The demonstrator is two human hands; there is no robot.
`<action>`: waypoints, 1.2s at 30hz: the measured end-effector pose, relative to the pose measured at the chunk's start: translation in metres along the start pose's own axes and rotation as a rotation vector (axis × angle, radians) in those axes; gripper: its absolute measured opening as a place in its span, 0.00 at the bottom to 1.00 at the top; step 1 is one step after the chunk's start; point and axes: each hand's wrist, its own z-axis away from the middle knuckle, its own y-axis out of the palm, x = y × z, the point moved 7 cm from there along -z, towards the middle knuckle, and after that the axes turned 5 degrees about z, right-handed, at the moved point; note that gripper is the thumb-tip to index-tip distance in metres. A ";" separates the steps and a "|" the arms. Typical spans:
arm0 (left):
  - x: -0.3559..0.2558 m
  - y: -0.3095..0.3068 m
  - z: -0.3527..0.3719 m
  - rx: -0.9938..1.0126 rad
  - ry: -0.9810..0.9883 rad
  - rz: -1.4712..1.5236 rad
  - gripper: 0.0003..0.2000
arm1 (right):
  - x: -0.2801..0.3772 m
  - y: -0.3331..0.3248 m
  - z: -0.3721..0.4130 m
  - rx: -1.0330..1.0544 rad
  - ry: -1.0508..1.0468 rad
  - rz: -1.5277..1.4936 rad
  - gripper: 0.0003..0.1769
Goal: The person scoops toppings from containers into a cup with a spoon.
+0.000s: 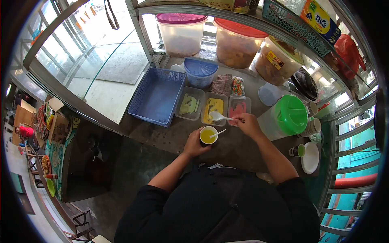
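My left hand [195, 145] is wrapped round a paper cup [208, 135] of yellow contents, with a small white spoon [217, 133] standing in it. In my right hand [247, 122] is the handle of a larger white spoon [219, 116]. Its bowl lies over a clear tub of yellow paste [213, 106]. To the left of that tub sits another with pale green contents [189, 103], and to the right one with pink contents [238, 107]. My right fingers are close by the pink tub's near edge.
A blue basket [157, 97] and blue-lidded container [200, 73] stand left of the tubs. At right are a green-lidded container [291, 115], stacked cups [312, 127], a green cup [299, 150] and a white plate [310, 157]. Large lidded tubs [239, 42] line the back, below a shelf.
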 end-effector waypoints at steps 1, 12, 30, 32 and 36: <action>0.001 0.001 0.000 -0.002 0.006 0.010 0.41 | 0.009 -0.004 0.007 0.008 -0.040 0.009 0.08; -0.005 -0.001 -0.002 0.028 -0.030 -0.011 0.41 | 0.057 -0.023 0.035 0.060 -0.299 0.245 0.09; -0.006 -0.002 -0.001 0.018 -0.040 -0.010 0.40 | 0.070 -0.035 0.025 0.172 -0.269 0.328 0.08; -0.007 -0.003 -0.002 0.015 -0.033 -0.008 0.40 | 0.078 -0.035 0.026 0.151 -0.306 0.373 0.08; -0.005 -0.002 -0.001 0.004 -0.020 -0.001 0.40 | 0.092 -0.030 0.028 0.147 -0.439 0.405 0.08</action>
